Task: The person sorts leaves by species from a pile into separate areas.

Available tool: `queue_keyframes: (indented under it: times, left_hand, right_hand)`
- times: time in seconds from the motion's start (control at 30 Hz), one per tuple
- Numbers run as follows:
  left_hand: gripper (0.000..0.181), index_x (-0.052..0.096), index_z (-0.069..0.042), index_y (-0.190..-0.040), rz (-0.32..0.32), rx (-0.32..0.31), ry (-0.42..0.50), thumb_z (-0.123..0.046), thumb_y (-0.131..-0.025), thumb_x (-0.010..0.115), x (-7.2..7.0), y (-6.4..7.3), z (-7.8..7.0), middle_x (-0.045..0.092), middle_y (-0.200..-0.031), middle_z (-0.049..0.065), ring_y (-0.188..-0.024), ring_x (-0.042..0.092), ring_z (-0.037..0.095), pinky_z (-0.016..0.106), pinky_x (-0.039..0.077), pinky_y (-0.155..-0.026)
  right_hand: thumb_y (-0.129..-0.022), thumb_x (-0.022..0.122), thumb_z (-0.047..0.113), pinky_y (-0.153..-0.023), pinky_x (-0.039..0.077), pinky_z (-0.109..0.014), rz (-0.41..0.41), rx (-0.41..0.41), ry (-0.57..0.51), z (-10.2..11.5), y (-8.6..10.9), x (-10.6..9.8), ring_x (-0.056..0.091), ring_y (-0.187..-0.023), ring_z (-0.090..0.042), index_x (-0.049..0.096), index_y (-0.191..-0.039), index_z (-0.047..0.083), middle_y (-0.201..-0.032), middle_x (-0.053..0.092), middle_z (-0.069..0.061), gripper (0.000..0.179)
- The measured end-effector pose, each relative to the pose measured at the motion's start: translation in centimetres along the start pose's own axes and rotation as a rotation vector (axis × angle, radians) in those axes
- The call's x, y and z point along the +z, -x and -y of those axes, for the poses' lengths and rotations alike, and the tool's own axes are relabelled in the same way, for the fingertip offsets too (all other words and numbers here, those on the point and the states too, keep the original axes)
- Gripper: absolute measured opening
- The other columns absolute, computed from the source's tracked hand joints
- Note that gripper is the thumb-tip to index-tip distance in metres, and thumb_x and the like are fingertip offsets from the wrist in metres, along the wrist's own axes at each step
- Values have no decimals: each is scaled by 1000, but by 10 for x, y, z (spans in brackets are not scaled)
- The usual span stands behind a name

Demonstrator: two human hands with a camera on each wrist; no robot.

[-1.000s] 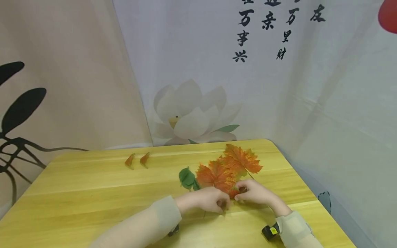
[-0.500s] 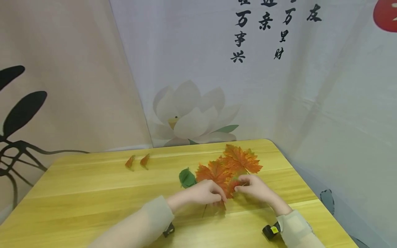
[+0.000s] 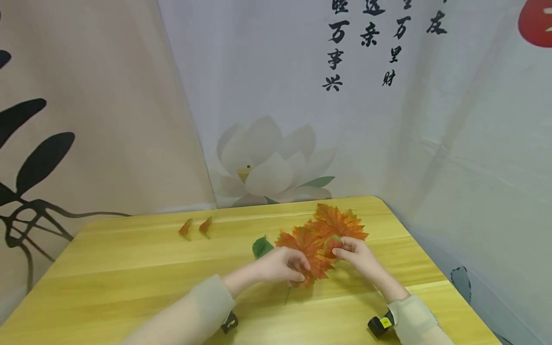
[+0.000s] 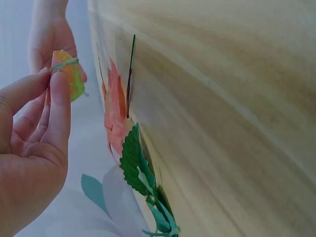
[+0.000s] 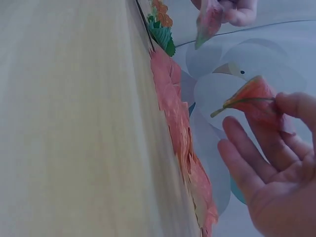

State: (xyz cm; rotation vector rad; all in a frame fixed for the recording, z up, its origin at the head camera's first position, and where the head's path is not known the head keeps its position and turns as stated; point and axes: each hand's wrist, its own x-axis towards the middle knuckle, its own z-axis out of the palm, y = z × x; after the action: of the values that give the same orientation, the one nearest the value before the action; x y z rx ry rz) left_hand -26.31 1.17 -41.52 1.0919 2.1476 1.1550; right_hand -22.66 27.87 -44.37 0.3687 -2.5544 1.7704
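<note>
- Orange-red small leaf (image 3: 331, 246), right of centre: right hand (image 3: 355, 254) pinches it between thumb and fingers, other fingers loosely spread. Slight hold; leaf may slip or twist.
- Left hand (image 3: 282, 264), lower centre: thumb and fingertip meet on second small leaf (image 5: 210, 22). Overtight pinch could crease it.
- Large maple leaves (image 3: 304, 242) on table (image 3: 129, 278), centre: a lowered wrist could drag them.

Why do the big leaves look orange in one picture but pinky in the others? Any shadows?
Head view: warm colours, the large orange maple-shaped leaves vivid, a faint shadow on the yellow wood-grained table below the right hand; left wrist and right wrist views: paler and hazier, those leaves look pinkish, perhaps from camera settings.
</note>
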Motion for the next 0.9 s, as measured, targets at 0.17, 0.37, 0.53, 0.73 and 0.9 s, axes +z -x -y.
queue_keyframes:
  times: [0.17,0.37,0.53,0.73,0.9]
  left_hand:
    - [27,69,-9,-114,-17,-2,42,-6,-87,71,-4,0,0,66,-80,0,-63,65,20,44,57,-62]
    - [25,70,-12,-111,-42,-23,38,-7,-87,72,-7,2,4,67,-95,-3,-65,65,17,43,57,-64]
    - [22,72,-14,-107,-55,-34,15,-7,-86,72,-9,8,8,70,-87,-2,-64,66,18,40,57,-64]
    - [20,74,-18,-103,-90,-46,-16,-10,-85,73,-15,12,13,70,-83,-3,-65,66,17,30,55,-60]
    - [22,73,-16,-108,-107,-26,11,-8,-87,72,-25,14,15,71,-85,2,-66,67,23,36,56,-61]
  right_hand:
    - [-94,64,11,-81,55,-37,-49,36,-104,2,0,0,67,-86,-14,57,-97,-7,-91,69,-13,20]
    - [-92,66,9,-78,55,-46,-59,86,-161,3,-1,1,68,-80,-20,55,-100,-7,-88,68,-7,21]
    - [-92,67,9,-78,55,-50,-27,103,-180,1,-3,2,69,-80,-28,55,-105,-10,-90,67,-9,26]
    - [-92,66,8,-78,54,-51,-18,113,-204,-1,-4,4,69,-79,-29,54,-107,-11,-91,66,-8,27]
    - [-92,65,7,-79,55,-50,-21,123,-208,-2,-3,4,68,-78,-25,52,-110,-11,-89,64,-5,29]
